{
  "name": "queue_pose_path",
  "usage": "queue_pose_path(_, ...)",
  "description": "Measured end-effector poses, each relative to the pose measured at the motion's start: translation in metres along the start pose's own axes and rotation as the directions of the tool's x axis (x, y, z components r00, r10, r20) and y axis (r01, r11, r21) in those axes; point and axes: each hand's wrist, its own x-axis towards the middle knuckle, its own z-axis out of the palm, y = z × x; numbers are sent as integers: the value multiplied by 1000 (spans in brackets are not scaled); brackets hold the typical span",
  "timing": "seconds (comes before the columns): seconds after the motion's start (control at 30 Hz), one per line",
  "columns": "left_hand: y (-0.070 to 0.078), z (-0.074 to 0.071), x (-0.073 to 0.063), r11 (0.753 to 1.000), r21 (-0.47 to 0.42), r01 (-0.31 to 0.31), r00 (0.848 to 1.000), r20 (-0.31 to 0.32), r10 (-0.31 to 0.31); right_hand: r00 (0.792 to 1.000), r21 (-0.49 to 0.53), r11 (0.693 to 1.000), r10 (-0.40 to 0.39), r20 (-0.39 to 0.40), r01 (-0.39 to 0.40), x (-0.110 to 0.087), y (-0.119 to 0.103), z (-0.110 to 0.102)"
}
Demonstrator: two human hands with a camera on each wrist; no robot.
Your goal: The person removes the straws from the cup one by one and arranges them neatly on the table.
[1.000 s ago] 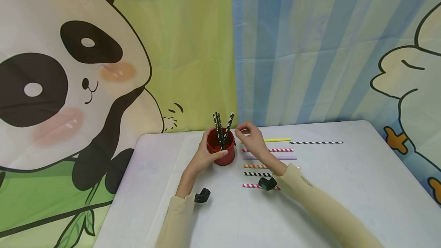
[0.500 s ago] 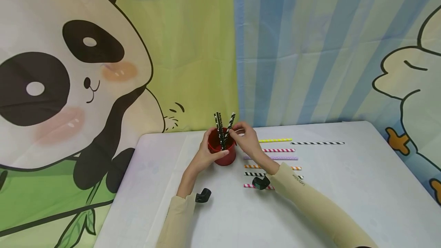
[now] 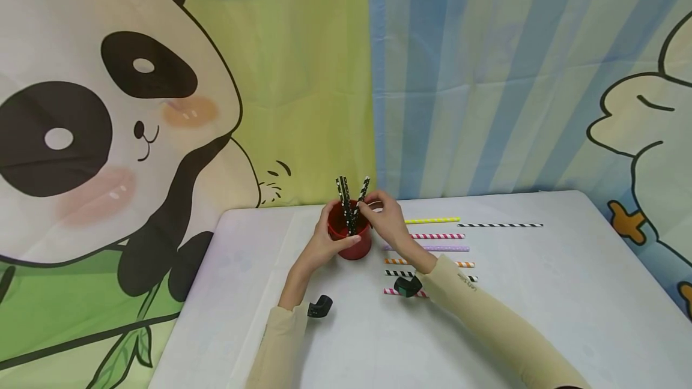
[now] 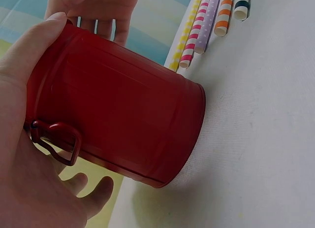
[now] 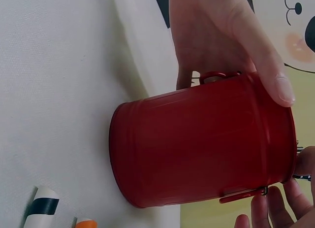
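My left hand (image 3: 319,250) grips a small red metal bucket (image 3: 355,250) that stands on the table, its thumb over the near rim. Several black paper straws with white marks (image 3: 344,197) lean upright inside it. One black-and-white straw (image 3: 364,188) tilts to the right, and my right hand (image 3: 388,221) pinches it between thumb and index finger just above the rim. In the left wrist view, a wire handle (image 4: 61,139) shows on the side of the bucket. The straws' lower ends are hidden inside.
Right of the bucket, several paper straws lie in a rough column: yellow (image 3: 432,220), pink-striped (image 3: 440,236), purple (image 3: 449,248), orange-striped (image 3: 397,261) and others. A black-and-white straw (image 3: 500,225) lies farther right. Printed curtains (image 3: 303,77) hang behind the white table (image 3: 540,293).
My right hand has moved left from beside the bucket to the tilted black-and-white straw and taken hold of it. The left hand and the bucket have stayed in place.
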Motion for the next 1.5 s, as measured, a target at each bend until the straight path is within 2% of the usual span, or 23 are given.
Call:
queue_pose_path(0.37, 0, 0, 0, 1000, -1, 14, 1000, -4, -14, 1000, -16, 1000, -19, -13, 19, -1, -11, -8)
queue_pose_path(0.97, 1, 0, 1, 1000, 8, 10, 1000, 2, -10, 988, -73, 985, -153, 32, 155, -5, -32, -30)
queue_pose_path(1.3, 1, 0, 0, 1000, 1, 10, 1000, 0, -10, 981, -40, 981, -188, 49, 190, -7, -44, -49)
queue_pose_path(1.5, 1, -1, 0, 1000, 1, 24, 1000, 1, -24, 980, -12, 980, -198, 32, 199, -11, -50, -63)
